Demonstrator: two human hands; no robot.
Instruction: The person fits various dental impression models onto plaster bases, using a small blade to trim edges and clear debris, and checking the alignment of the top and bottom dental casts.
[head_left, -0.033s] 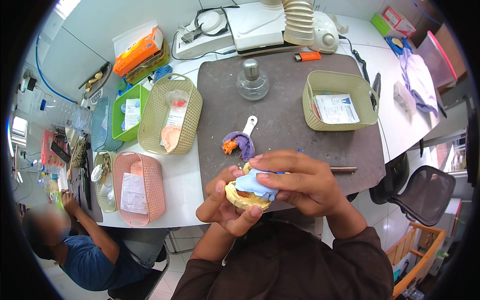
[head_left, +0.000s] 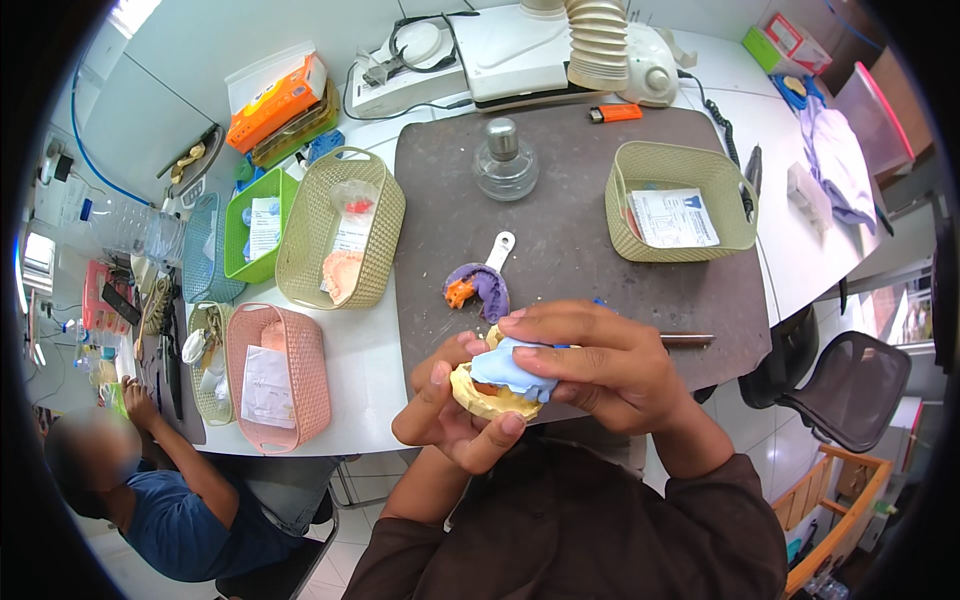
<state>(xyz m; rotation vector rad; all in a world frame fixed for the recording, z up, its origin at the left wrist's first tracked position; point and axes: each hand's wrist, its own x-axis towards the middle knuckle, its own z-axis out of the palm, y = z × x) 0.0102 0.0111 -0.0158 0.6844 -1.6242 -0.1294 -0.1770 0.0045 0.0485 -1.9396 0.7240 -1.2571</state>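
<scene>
My left hand [head_left: 447, 412] is closed round a yellow dental cast [head_left: 487, 402], fingers beneath and thumb on its near rim. My right hand [head_left: 610, 365] grips a light blue dental impression [head_left: 515, 368], a moulded putty-like piece, from above and the right. The blue piece sits tilted over the far right part of the cast, touching it or very close. A bit of orange shows between the two. Just beyond my hands, an impression tray [head_left: 500, 250] with a white handle and purple and orange material lies on the mat. A metal-coloured rod [head_left: 687, 339] lies right of my right hand, partly hidden by it.
A grey-brown mat [head_left: 570, 220] covers the bench middle. On it stand a glass spirit lamp [head_left: 505, 170], an orange lighter [head_left: 615, 114] and an olive basket [head_left: 625, 215]. Beige [head_left: 390, 245] and pink [head_left: 318, 390] baskets stand left. A co-worker in a blue shirt [head_left: 190, 520] sits at far left.
</scene>
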